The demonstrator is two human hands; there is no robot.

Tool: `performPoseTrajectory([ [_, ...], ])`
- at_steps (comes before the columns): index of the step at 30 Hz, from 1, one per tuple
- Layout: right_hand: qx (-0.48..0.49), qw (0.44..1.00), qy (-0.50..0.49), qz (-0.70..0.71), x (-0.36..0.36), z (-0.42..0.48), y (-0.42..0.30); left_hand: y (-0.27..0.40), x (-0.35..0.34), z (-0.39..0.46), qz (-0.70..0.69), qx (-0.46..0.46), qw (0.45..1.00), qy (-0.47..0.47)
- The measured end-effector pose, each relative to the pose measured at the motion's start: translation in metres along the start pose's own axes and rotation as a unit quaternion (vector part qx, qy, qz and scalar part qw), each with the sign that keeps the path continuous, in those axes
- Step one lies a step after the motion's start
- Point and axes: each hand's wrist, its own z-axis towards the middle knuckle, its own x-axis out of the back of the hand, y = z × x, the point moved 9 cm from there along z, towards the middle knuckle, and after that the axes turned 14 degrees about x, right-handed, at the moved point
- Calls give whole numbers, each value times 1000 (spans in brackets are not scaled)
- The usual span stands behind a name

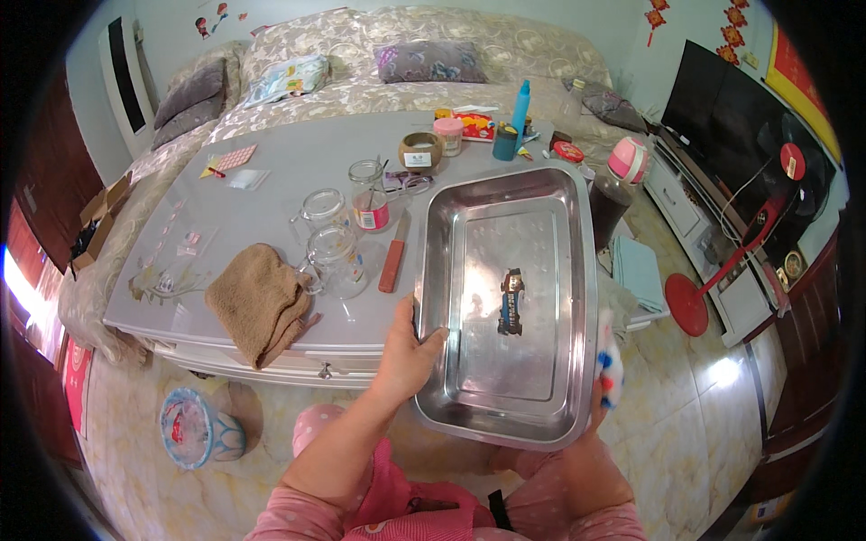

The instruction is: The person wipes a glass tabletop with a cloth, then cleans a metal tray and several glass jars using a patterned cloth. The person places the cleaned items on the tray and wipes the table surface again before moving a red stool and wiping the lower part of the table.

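A rectangular stainless steel tray (514, 372) is tilted up before me, partly over the table's front right edge. My left hand (407, 355) grips its left rim, the thumb lying over the inner wall. On the opposite side my right hand (595, 412) holds the tray's lower right edge, its fingers mostly hidden behind the metal. A white cloth with blue and red dots (610, 372) shows beside that hand; how it is held is hidden. A dark, torn-looking label (512, 302) with writing lies on the tray's bottom. Nearest my left hand is a knife with a reddish-brown handle (391, 267).
On the grey table (250, 209) sit a folded brown towel (254, 297), two glass mugs (338, 260), an open glass jar (369, 196) and a wooden bowl (419, 152). A large pink-capped bottle (612, 196) stands right. A blue wastebasket (203, 429) and red fan (687, 304) occupy the floor.
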Motion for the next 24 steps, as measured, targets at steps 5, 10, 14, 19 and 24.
performPoseTrajectory([
  [5,9,999,-27,19,-10,1,-7,-17,-1,9,-1,46,999,20],
  [10,190,921,-317,-122,-103,25,-48,-20,16,10,-117,64,991,22],
  [14,104,977,-156,-101,-67,-11,-31,-33,-3,9,-148,112,983,-3],
  [19,470,739,-292,-383,-98,-51,-36,-44,-25,-1,-200,207,957,-33],
  [24,441,672,-413,-428,-117,-65,-23,-33,-27,-3,-240,226,941,-75],
])
